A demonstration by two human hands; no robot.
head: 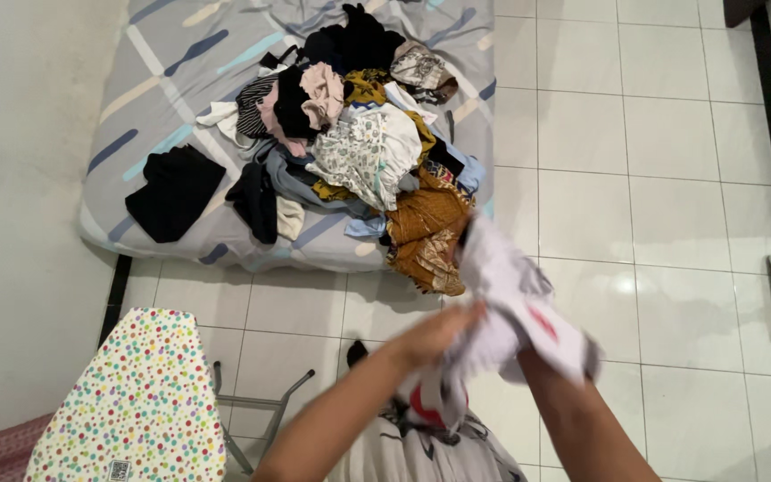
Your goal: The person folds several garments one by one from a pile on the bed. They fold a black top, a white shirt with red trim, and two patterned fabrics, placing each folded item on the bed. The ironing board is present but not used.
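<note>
White cloth (515, 295) with red marks is gripped by the left hand (435, 335); the right hand is hidden inside it, its grip unclear.

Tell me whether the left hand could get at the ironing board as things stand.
Probably not at once: the left hand grips the white garment together with the right. The ironing board lies lower left, nothing blocking it.

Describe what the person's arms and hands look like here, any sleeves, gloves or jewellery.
Both forearms are bare, with no sleeves in view. The left hand wears no glove, and no ring, watch or bracelet can be seen, though it is motion-blurred. The right hand is mostly hidden by white cloth, so anything on it cannot be told.
</note>
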